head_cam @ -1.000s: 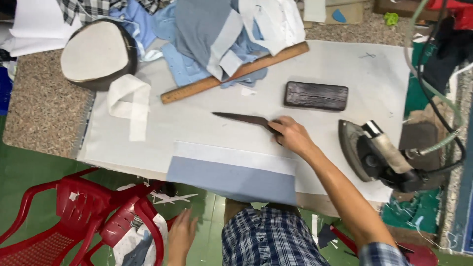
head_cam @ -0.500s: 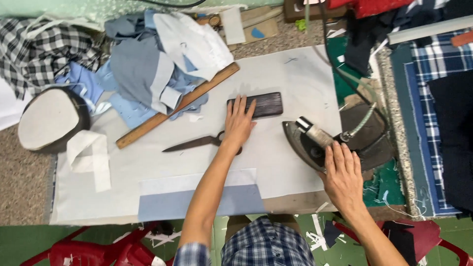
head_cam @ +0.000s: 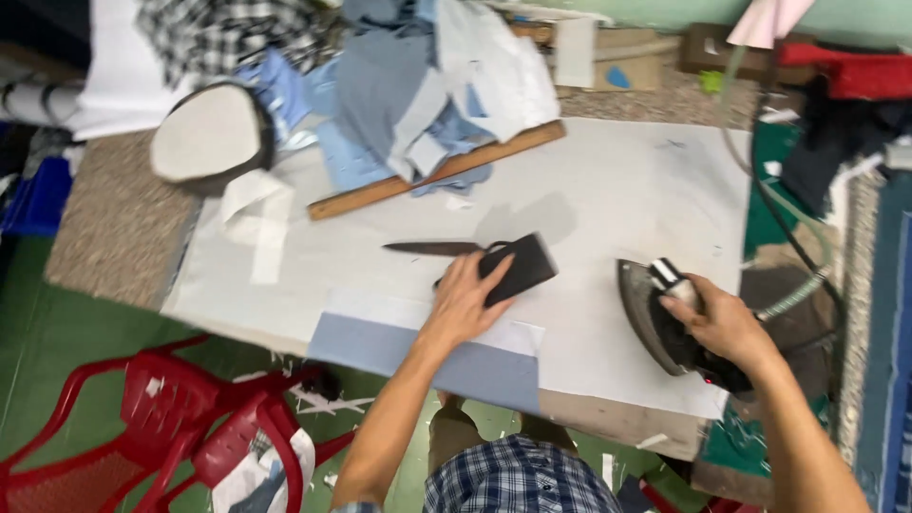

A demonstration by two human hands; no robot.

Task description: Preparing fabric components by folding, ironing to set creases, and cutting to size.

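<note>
While left hand (head_cam: 465,302) grips dark block (head_cam: 518,268); right hand (head_cam: 722,323) clasps iron (head_cam: 665,328)

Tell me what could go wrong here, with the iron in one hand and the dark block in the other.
The scissors lie right beside the left hand holding the dark block; it could catch the blades. The right hand tilts the iron, whose soleplate, possibly hot, faces the left arm. The blue fabric strip overhangs the table edge and might slide off.
</note>
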